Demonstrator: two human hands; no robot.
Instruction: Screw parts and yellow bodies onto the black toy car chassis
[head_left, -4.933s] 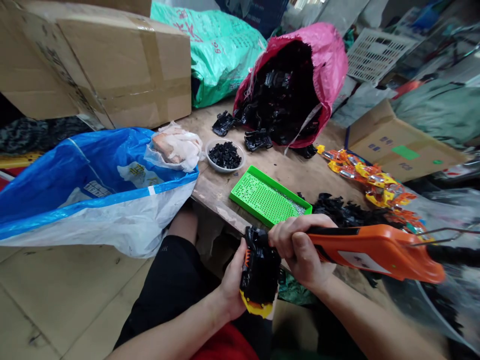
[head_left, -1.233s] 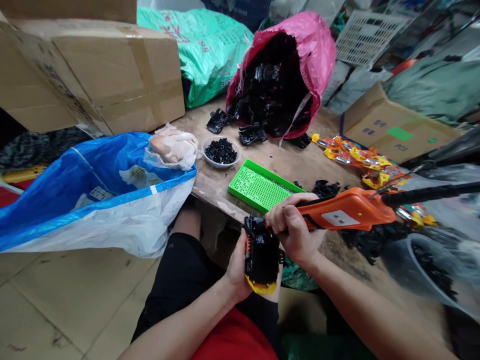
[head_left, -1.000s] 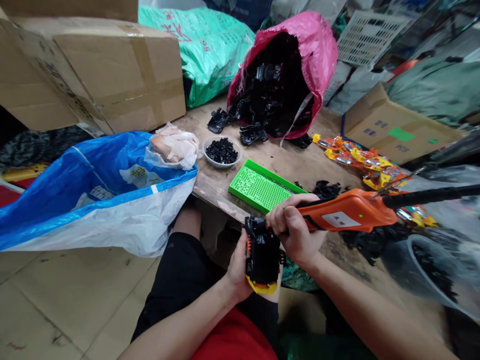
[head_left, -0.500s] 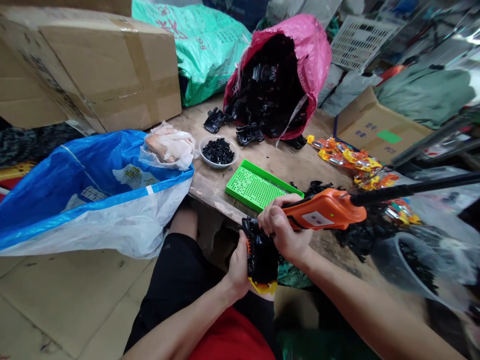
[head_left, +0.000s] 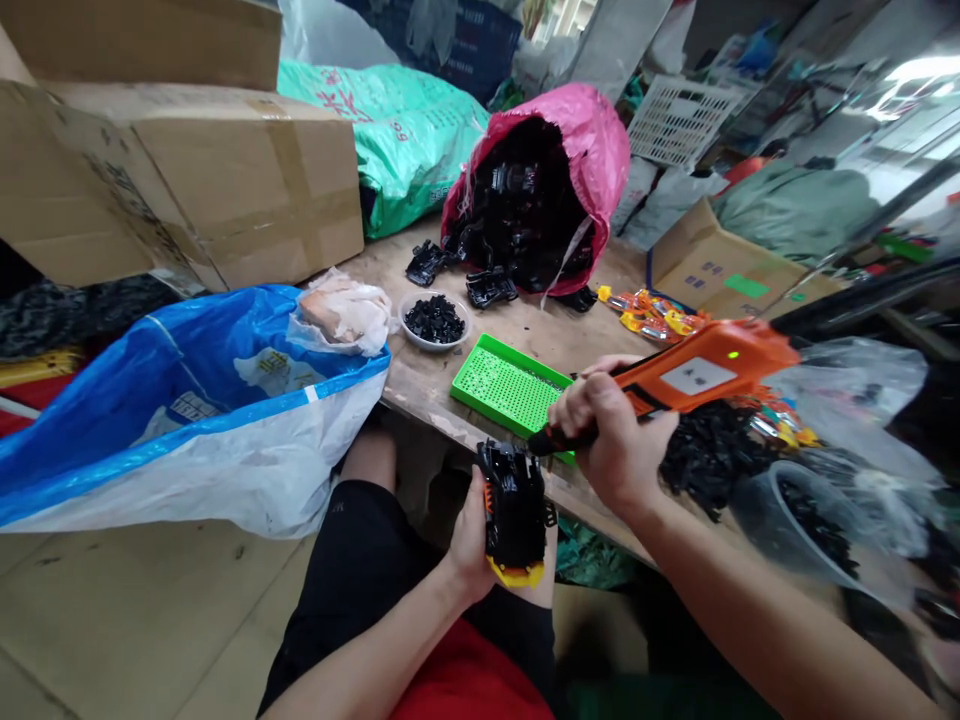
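In my left hand (head_left: 471,530) is a black plastic toy car body (head_left: 516,510) with a yellow end and orange bits along its side, held above my lap. My right hand (head_left: 619,435) is wrapped round an orange and black electric screwdriver (head_left: 690,376). Its dark tip end points left, just above the toy and apart from it. Behind the tip lies a green perforated tray (head_left: 502,385) with small shiny pieces, probably screws, in it. A clear bowl (head_left: 435,322) of small black plastic parts stands left of the tray.
A pink sack (head_left: 611,150) spills black car parts onto the table (head_left: 420,385). Orange and yellow parts (head_left: 652,318), a black pile (head_left: 712,450) and a clear tub (head_left: 750,510) lie to the right. A blue-and-white sack (head_left: 315,440) and carton (head_left: 240,180) are on the left.
My right hand has lifted the electric screwdriver off the toy car body and moved it right. My left hand still holds the toy, slightly lower. The head view has shifted a little.
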